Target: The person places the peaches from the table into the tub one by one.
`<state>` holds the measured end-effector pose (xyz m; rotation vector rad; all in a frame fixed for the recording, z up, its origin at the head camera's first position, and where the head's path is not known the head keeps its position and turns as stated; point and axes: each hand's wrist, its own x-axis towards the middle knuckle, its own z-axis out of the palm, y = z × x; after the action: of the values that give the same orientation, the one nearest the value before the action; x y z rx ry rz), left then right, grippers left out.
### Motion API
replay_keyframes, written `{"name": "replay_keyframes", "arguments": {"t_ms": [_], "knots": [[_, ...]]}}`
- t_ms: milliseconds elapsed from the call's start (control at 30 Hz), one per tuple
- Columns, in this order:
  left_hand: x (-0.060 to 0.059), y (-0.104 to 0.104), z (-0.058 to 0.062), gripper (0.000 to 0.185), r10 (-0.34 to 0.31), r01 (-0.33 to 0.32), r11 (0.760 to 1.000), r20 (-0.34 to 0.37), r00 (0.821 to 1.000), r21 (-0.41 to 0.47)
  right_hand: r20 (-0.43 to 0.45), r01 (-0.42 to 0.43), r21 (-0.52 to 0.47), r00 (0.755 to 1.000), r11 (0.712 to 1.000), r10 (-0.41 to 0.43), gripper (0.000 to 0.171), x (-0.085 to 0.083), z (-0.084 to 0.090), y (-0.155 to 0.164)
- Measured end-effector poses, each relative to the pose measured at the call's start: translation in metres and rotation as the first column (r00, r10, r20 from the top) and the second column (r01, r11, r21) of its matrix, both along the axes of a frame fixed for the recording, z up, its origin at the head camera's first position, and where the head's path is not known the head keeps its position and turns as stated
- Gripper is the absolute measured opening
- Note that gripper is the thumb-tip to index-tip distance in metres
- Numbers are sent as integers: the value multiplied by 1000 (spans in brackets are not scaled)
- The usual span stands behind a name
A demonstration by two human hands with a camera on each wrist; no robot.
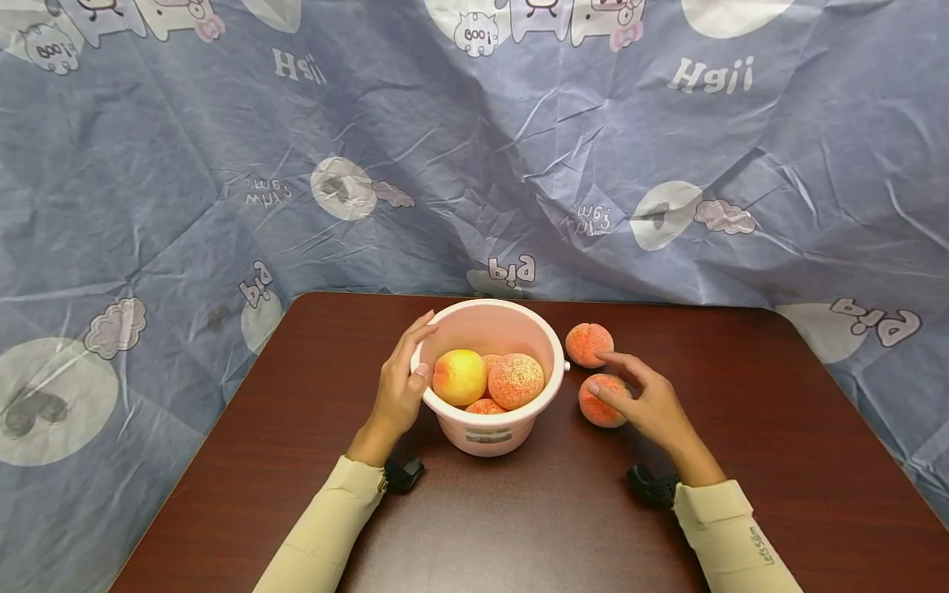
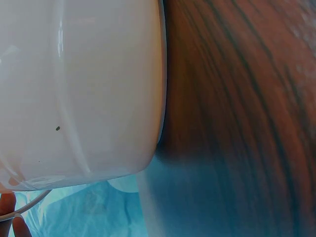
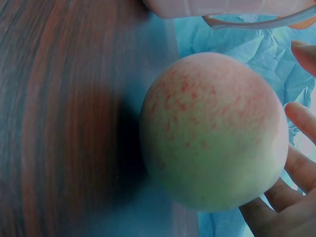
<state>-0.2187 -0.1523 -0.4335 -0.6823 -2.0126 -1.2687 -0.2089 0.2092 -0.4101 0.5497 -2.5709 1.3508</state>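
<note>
A pale pink bucket stands on the table, holding several peaches, among them a yellow one and a speckled orange-pink one. At the bucket's left side my left hand grips the rim, thumb over the edge and fingers along the outside. Right of the bucket lie two peaches, a far one and a near one. My right hand spreads around the near peach, its thumb overlapping it and its fingers reaching toward the far one. In the right wrist view the fingers lie beside the peach.
The dark wooden table extends to both sides and in front of the bucket. A printed blue-grey cloth hangs behind the table and along its sides. A thin bucket handle shows in the right wrist view.
</note>
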Motion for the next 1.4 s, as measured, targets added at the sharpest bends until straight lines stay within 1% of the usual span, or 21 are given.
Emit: {"name": "replay_keyframes", "arguments": {"t_ms": [133,233,333,433,567,700,867,1400], "knots": [[-1,0,1,72,1,-1,1000,-8,1000,3,5,-8,-3,1000,1000,8,48,-4,-3,3],[-2,0,0,72,4,-4,1000,-12,1000,4,20,-7,5,1000,1000,7,50,-11,-15,9],[-2,0,0,72,4,-4,1000,-12,1000,3,45,-6,34,999,999,4,53,-20,-30,16],[-1,0,-1,71,2,-2,1000,-12,1000,5,62,-25,57,998,998,22,54,-23,-37,21],[-1,0,-1,70,0,0,1000,-9,1000,9,94,-33,76,995,997,26,55,-24,-40,24],[-2,0,0,72,1,-1,1000,-9,1000,8,105,-33,97,994,995,23,55,-25,-41,24],[-1,0,2,71,1,-1,1000,-8,1000,4,112,-33,94,993,995,22,57,-27,-43,25],[0,1,0,73,2,-2,1000,2,1000,-4,145,-46,74,989,996,35,65,-25,-49,24]]}}
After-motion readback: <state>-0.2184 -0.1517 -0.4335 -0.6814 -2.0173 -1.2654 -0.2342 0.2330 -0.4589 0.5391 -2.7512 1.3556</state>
